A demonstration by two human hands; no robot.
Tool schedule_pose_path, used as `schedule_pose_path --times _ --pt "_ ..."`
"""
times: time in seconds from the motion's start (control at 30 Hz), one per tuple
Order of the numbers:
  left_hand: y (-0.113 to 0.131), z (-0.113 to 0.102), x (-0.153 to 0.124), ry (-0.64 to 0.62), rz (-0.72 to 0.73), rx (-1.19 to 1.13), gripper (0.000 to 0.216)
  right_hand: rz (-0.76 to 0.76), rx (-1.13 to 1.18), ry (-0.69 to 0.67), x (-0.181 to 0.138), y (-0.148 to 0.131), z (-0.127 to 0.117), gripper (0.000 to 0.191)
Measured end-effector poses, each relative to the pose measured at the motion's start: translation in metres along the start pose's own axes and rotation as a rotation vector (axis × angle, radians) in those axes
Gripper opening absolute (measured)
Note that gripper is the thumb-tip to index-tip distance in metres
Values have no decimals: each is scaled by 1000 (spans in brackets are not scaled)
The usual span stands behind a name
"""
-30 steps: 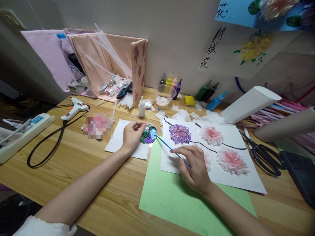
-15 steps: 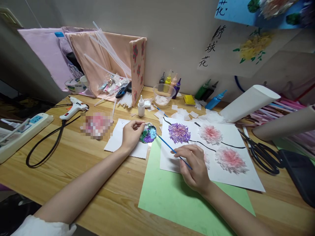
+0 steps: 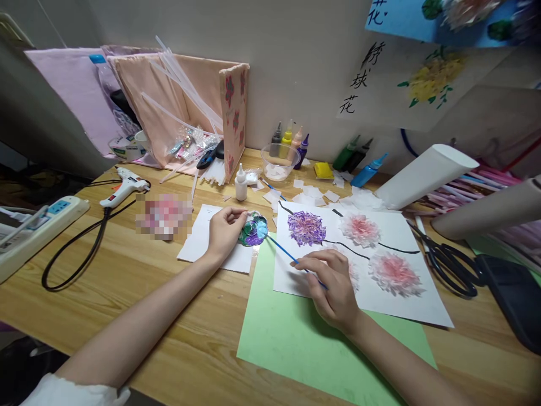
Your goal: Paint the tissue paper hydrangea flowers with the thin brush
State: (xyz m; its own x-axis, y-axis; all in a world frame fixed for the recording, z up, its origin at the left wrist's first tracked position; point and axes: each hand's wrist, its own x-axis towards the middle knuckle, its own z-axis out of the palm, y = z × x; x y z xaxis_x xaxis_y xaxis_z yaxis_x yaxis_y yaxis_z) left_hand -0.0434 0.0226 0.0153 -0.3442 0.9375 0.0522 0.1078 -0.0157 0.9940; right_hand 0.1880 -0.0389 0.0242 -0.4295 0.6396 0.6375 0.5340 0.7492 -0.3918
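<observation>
My left hand (image 3: 226, 231) pinches the edge of a small round paint palette (image 3: 255, 230) smeared with green, purple and light blue paint. In my right hand (image 3: 332, 285) is a thin blue paintbrush (image 3: 282, 250), its tip at the palette's right edge by the light blue paint. Under the palette lies a folded white paper (image 3: 198, 239). Beside my right hand, partly hidden by it, rests a white sheet (image 3: 291, 276) bearing a purple paper flower (image 3: 307, 228), pink-and-white flowers (image 3: 397, 273) and black painted stems. A green sheet (image 3: 296, 349) lies beneath it.
White paper squares (image 3: 310, 194), a clear bowl (image 3: 279, 160), a white bottle (image 3: 241, 183) and paint bottles stand behind. Left are a glue gun (image 3: 124, 186) and power strip (image 3: 46, 231); right, black scissors (image 3: 456, 270) and a paper roll (image 3: 431, 175).
The whole view has shifted slightly. The brush tip stays close to the palette's right edge, and both hands keep nearly the same pose.
</observation>
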Motion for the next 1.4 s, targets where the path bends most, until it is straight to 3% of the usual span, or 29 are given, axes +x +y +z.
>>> schedule_pose_path --times 0.43,0.63,0.73,0.87,1.0,1.13,1.23,1.4 --pt "3 -1 -1 -1 -9 4 24 -31 -2 23 0 0 -3 25" --pt "1 -1 0 2 -9 9 25 -34 46 93 -3 2 -3 26" --pt "7 -3 0 5 -19 3 27 34 113 157 0 1 -8 23" --pt "24 0 -9 -51 -79 -9 31 241 265 394 12 7 -38 15" --pt "33 20 -32 -236 -267 -18 35 334 328 712 29 24 -91 21" --pt "34 46 -50 -354 -292 9 36 369 515 803 42 41 -132 29" --pt "33 58 -55 -376 -248 22 33 453 584 697 44 52 -133 37" --pt "25 57 -55 -425 -192 31 30 624 571 457 39 67 -106 44"
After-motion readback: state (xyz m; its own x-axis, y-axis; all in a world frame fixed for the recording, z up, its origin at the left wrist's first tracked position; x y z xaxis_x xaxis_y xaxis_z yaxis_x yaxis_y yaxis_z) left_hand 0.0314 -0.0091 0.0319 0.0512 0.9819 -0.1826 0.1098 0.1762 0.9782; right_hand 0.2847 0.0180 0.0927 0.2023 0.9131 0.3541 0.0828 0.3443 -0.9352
